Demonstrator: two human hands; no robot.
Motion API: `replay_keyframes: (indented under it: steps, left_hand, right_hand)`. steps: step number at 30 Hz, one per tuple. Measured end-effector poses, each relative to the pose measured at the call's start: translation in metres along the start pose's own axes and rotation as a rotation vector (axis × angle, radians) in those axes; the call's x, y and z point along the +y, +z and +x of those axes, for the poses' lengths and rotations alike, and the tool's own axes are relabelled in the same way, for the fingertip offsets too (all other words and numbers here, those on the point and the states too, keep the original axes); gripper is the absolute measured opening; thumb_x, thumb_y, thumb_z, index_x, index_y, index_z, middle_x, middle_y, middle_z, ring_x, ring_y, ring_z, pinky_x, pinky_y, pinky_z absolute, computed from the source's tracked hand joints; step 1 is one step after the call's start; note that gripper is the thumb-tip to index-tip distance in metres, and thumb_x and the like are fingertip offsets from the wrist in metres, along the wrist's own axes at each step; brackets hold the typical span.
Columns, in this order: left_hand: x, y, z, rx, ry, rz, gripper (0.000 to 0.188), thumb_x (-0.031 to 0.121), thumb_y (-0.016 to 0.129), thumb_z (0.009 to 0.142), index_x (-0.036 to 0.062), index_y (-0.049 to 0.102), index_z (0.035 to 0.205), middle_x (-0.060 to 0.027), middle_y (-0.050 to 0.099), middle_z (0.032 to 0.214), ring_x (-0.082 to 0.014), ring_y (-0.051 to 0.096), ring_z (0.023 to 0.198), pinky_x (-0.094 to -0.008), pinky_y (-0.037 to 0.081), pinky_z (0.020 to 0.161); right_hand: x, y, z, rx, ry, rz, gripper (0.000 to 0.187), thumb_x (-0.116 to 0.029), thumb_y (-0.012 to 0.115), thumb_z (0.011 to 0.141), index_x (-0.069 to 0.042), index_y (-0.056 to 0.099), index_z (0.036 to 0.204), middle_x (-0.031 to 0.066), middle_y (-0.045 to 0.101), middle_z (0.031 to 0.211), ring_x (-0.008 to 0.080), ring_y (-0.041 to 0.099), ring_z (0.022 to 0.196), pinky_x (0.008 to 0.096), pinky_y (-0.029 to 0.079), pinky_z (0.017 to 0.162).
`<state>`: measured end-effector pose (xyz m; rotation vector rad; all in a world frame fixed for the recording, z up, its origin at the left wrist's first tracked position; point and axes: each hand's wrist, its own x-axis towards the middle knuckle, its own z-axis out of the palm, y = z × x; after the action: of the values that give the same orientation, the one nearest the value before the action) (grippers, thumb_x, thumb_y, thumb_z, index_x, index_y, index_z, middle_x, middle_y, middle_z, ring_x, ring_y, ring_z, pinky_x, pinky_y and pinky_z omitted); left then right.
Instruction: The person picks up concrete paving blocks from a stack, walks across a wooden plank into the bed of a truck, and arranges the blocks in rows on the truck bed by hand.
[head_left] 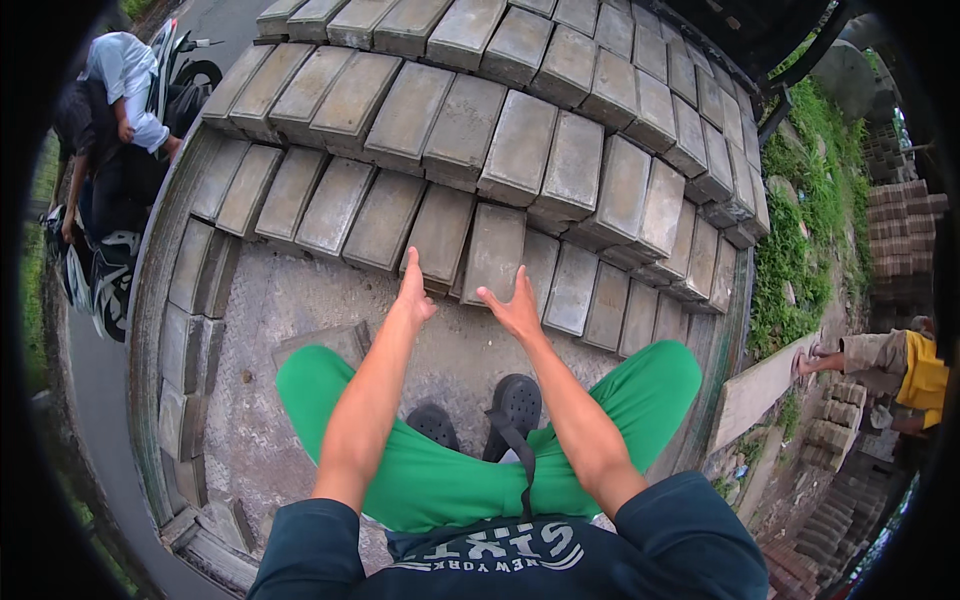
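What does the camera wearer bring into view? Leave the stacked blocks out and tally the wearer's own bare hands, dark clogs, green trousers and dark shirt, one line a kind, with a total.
Bare hands: 2
Dark clogs: 2
Green trousers: 1 pair
Dark shirt: 1
Total: 6, counting the trousers as one

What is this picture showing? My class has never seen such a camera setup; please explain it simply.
There is no machine here, just a person's bare hands. A wide fisheye camera on their head looks down, which is why straight edges bend near the rim.

Grey blocks stand in stepped rows on a worn floor. The left hand and right hand are open by the front rows. Neither seems to hold anything; whether they touch a block is unclear.

Outside, a road lies left, a person in yellow right.
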<state>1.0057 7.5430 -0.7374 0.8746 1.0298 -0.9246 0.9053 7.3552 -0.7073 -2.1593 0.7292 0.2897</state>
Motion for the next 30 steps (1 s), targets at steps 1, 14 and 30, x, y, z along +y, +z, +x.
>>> replay_keyframes:
  steps: [1,14,30]
  left_hand:
    - [-0.004,0.002,-0.001,0.007,0.004,-0.002,0.113,0.082,0.043,0.081,0.0116,-0.006,0.155,-0.0197,-0.011,0.160,-0.0332,-0.009,0.149,-0.0513,-0.003,0.118]
    - [-0.009,0.008,0.022,0.053,0.179,-0.025,0.103,0.081,0.046,0.081,0.0070,0.029,0.150,-0.0147,0.035,0.152,-0.0302,0.035,0.139,-0.0491,0.025,0.114]
    - [-0.003,0.022,-0.006,0.059,0.252,0.074,0.109,0.081,0.042,0.082,0.0032,0.016,0.153,-0.0220,0.022,0.156,-0.0376,0.024,0.144,-0.0533,0.018,0.117]
  right_hand:
    - [0.002,0.004,-0.006,0.040,-0.141,-0.099,0.123,-0.060,0.077,0.070,0.007,0.011,0.149,0.0319,0.037,0.145,0.0407,0.040,0.135,0.0422,0.033,0.112]
    - [0.011,0.002,0.003,-0.167,-0.047,0.151,0.134,-0.041,0.092,0.056,0.002,0.008,0.151,0.0281,0.035,0.148,0.0400,0.038,0.136,0.0433,0.036,0.111]
    - [0.008,0.007,0.011,-0.080,-0.141,-0.009,0.130,-0.048,0.086,0.064,0.004,0.004,0.151,0.0351,0.033,0.146,0.0480,0.032,0.137,0.0454,0.034,0.111]
